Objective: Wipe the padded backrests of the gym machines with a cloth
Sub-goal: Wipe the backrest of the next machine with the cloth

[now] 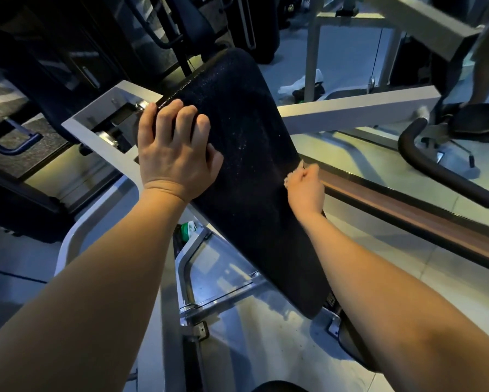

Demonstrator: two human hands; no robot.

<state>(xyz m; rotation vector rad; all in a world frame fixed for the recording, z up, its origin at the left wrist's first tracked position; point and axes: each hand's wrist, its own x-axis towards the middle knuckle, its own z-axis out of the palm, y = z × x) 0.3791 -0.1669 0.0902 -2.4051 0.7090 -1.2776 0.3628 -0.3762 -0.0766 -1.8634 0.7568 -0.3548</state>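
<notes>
A black padded backrest (249, 154) slopes from the upper middle down to the lower right, with pale specks on its surface. My left hand (172, 157) rests on its upper left edge, fingers curled over the rim. My right hand (305, 188) is at the pad's right edge, fingers bunched around a small pale cloth (293, 172) of which only a corner shows. The rest of the cloth is hidden in the fist.
The machine's grey steel frame (107, 128) runs under and left of the pad. A grey crossbar (351, 108) and a black curved handle (441, 176) stand to the right. A brown rail (407, 213) crosses behind my right hand. Dark machines fill the upper left.
</notes>
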